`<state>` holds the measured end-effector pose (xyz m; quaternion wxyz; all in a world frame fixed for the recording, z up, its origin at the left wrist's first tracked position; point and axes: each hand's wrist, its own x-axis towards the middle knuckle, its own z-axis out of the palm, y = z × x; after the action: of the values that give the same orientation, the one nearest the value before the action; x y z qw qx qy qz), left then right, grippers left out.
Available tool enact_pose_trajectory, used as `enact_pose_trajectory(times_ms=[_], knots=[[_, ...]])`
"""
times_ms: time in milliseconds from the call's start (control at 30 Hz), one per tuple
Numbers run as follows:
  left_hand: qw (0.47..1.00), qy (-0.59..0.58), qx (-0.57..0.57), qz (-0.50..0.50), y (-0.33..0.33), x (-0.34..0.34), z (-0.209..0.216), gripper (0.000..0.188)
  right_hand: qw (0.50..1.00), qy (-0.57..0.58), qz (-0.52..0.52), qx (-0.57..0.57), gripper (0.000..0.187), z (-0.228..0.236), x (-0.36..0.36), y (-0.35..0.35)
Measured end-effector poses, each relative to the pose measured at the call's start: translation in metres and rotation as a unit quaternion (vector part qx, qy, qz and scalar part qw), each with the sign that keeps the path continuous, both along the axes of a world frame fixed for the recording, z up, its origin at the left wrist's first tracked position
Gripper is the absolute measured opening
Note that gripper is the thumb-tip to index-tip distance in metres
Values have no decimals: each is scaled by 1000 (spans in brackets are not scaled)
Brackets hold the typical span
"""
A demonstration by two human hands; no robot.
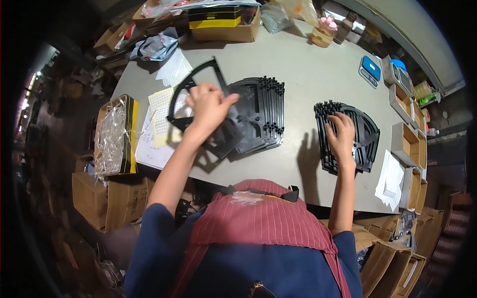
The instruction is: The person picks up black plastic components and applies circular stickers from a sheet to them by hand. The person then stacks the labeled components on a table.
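Note:
My left hand [207, 108] grips a black fan-shaped plastic frame [178, 106] with open windows; the frame is tilted and slightly blurred. It overlaps the left side of a fanned stack of similar black plastic parts [256, 111], whose knobbed ends line up along the right. Over at the right, my right hand [341, 138] is over a second, smaller stack of black fan-shaped parts [368, 134]. Its fingers are curved and apart, with nothing visible between them. Whether the fingertips touch the stack I cannot tell.
A box of clear plastic strips [112, 136] and dotted sticker sheets [161, 111] lie left. At the back stand a cardboard box [226, 33] and a pink-lidded jar [324, 34]. A blue scale [370, 69], small open boxes [405, 144] and white sheets [389, 181] line the right.

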<state>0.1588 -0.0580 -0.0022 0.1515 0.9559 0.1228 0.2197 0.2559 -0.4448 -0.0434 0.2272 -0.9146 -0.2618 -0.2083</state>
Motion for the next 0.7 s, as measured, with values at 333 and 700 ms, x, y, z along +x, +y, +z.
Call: enact_pose_trajectory(times_ms=[333, 700], knots=[[978, 159, -68, -115, -54, 67, -78, 56, 966, 209, 141, 54, 48, -58, -42, 90], [969, 51, -97, -221, -29, 67, -79, 43, 936, 289, 189, 63, 86, -52, -90, 113]])
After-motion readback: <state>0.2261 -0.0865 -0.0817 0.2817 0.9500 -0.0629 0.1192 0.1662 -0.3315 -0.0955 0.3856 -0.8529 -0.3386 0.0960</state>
